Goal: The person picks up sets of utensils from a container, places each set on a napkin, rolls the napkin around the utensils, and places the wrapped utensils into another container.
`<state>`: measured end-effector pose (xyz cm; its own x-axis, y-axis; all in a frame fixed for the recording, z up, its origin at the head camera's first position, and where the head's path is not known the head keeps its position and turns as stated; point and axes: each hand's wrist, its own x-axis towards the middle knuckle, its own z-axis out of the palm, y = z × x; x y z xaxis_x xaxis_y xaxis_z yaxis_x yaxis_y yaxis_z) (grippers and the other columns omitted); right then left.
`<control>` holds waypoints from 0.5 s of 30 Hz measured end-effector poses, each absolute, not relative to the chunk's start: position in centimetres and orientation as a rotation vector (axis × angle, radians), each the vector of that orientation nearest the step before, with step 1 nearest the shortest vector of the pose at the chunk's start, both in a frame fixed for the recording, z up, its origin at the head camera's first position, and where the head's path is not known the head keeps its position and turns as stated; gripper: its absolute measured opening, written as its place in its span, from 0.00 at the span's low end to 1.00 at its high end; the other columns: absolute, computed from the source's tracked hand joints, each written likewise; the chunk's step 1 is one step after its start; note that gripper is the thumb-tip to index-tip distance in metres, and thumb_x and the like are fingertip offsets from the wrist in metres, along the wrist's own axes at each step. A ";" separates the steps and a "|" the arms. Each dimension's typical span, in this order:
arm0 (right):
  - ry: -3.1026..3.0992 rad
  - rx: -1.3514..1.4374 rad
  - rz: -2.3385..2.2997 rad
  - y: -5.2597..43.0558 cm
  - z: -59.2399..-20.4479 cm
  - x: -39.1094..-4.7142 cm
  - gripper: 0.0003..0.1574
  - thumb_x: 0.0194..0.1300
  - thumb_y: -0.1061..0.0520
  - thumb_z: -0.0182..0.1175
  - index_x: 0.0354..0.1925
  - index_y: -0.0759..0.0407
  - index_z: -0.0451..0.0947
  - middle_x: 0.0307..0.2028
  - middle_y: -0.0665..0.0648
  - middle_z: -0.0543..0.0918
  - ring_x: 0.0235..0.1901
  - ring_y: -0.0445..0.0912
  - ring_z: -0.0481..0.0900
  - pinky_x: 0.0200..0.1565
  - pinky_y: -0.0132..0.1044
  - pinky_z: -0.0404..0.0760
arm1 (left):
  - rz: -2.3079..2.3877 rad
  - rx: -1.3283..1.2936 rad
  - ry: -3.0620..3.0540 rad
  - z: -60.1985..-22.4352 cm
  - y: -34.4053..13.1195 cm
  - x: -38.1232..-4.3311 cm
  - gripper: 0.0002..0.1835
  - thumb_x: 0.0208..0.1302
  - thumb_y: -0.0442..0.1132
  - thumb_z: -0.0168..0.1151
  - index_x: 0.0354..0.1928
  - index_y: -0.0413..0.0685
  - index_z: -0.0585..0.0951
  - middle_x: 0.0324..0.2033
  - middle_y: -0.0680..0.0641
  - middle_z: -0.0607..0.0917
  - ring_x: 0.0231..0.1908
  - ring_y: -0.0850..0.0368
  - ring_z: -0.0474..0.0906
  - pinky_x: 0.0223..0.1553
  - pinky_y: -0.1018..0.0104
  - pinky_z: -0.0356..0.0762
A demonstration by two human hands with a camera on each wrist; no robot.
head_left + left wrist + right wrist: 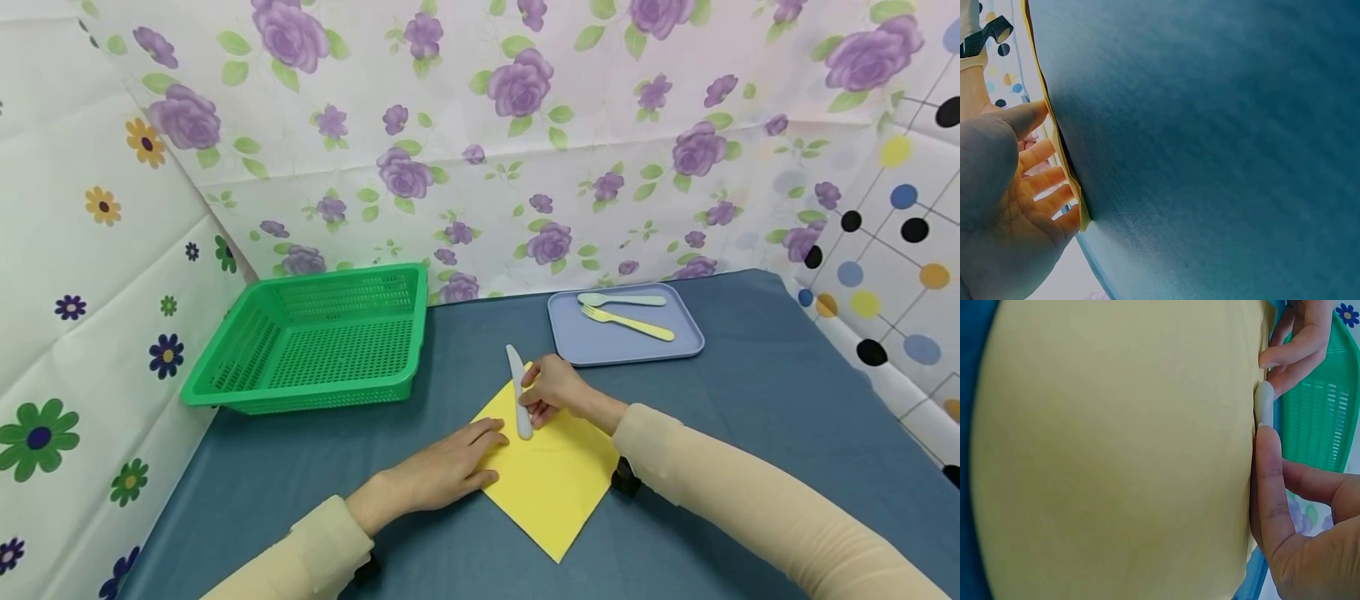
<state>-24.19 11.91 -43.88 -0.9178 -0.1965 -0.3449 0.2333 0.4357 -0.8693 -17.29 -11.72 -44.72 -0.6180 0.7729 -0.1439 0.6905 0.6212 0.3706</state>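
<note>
Beige sleeves point(697, 462) precede the left hand point(444, 468), fingers spread on the yellow napkin point(558, 483). Just right of those fingertips, the right hand point(557, 387) pinches the white knife point(519, 393); a light grip, with left fingers flattening the napkin, should serve best. Beyond the right fingers lie tray point(622, 354), fork point(633, 323) and spoon point(626, 300).
</note>
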 end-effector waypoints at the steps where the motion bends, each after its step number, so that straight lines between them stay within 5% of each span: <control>1: 2.295 0.031 -1.483 11.9 -43.9 -24.2 0.13 0.67 0.70 0.68 0.48 0.71 0.77 0.24 0.66 0.85 0.15 0.48 0.84 0.24 0.41 0.88 | 0.401 1.184 2.557 -44.7 -11.7 -17.3 0.26 0.82 0.49 0.53 0.75 0.47 0.69 0.78 0.46 0.62 0.78 0.52 0.57 0.76 0.54 0.61; 15: 2.252 0.035 -1.510 12.1 -43.6 -24.1 0.13 0.67 0.70 0.67 0.48 0.71 0.76 0.25 0.68 0.84 0.16 0.50 0.84 0.25 0.42 0.88 | 0.388 1.176 2.563 -44.9 -11.7 -17.3 0.26 0.82 0.49 0.54 0.75 0.48 0.69 0.78 0.48 0.62 0.78 0.54 0.57 0.76 0.56 0.62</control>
